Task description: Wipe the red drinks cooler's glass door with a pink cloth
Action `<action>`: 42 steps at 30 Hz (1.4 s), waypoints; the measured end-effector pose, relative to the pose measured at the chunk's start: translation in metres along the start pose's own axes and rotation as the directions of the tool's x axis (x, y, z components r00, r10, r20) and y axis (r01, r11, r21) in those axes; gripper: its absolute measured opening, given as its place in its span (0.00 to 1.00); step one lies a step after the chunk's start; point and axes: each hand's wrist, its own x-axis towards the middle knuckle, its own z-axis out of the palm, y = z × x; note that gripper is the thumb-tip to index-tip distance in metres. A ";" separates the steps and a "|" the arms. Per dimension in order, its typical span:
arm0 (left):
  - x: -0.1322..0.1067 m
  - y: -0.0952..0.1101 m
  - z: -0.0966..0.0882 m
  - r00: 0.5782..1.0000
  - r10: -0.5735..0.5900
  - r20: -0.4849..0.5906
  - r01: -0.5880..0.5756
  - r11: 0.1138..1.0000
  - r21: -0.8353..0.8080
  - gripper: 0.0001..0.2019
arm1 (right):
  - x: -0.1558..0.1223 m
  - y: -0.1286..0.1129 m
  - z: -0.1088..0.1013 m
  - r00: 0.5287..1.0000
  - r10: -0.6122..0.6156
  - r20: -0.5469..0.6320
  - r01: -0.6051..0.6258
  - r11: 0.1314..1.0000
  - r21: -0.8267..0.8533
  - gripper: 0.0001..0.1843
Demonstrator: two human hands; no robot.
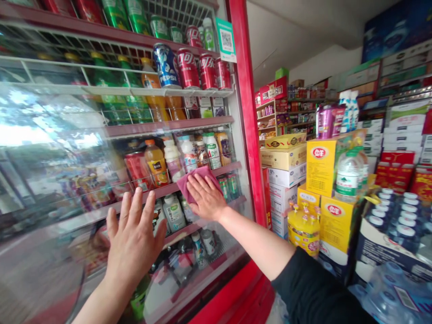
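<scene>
My right hand (204,197) lies flat over a folded pink cloth (185,183), pressing it against the glass door (33,189) of a drinks fridge. The cloth's edges show past my fingers. Lower and to the left, my left hand (133,234) is raised with its fingers spread, palm toward the glass. It holds nothing; whether it touches the glass I cannot tell. Behind the pane, near the cloth, stand an orange juice bottle (157,163), a white and green bottle (212,150) and a white carton-like pack (174,212).
A red door frame (248,112) edges the glass. Cans, such as a blue Pepsi can (166,67), line the upper shelves inside. To the right are stacked yellow boxes (322,168), a large water bottle (348,175) and wrapped blue bottles (391,288). Reflections cover the left glass.
</scene>
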 end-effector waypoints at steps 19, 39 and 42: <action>0.009 0.029 0.028 1.000 0.006 -0.001 -0.006 0.997 -0.083 0.43 | -0.018 0.099 -0.005 0.762 0.629 -0.155 -0.646 0.755 -0.110 0.47; -0.011 0.018 0.036 0.997 0.058 0.051 -0.056 0.998 -0.041 0.47 | -0.047 0.016 0.004 0.978 0.193 -0.082 -0.193 0.981 -0.003 0.41; -0.013 0.024 0.039 0.997 0.056 0.058 -0.053 0.997 -0.062 0.46 | -0.062 0.063 -0.004 0.954 0.282 -0.100 -0.287 0.957 -0.033 0.46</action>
